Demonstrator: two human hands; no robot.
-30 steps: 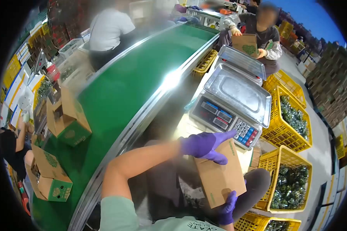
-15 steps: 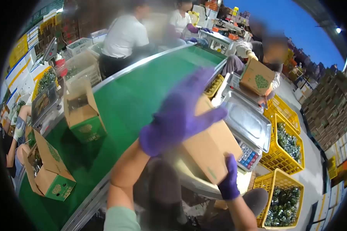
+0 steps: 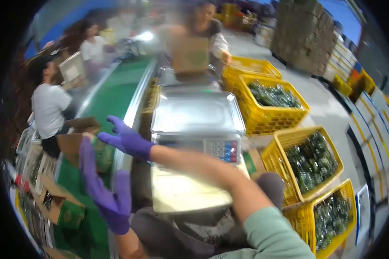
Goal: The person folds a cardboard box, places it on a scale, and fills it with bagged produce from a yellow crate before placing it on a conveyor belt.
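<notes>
My left hand, in a purple glove, is raised over the near side of the green conveyor belt, thumb and fingers apart. Its fingertips overlap an open cardboard box with a green lower part, which stands on the belt. Also gloved in purple, my right hand reaches across to the left with fingers spread, close beside the same box. Both hands are open and hold nothing. Under my right forearm is a weighing scale with a metal pan and keypad, set on a pale stand.
More open cardboard boxes stand on the belt at lower left. Yellow crates of bagged green produce line the right. Across the belt a person in a white shirt works. Ahead, another person's hand is near a cardboard box.
The view has swung to the right. The cardboard box beside the scale, held by my right hand earlier, has left that spot. Both hands are now over on the belt side.
</notes>
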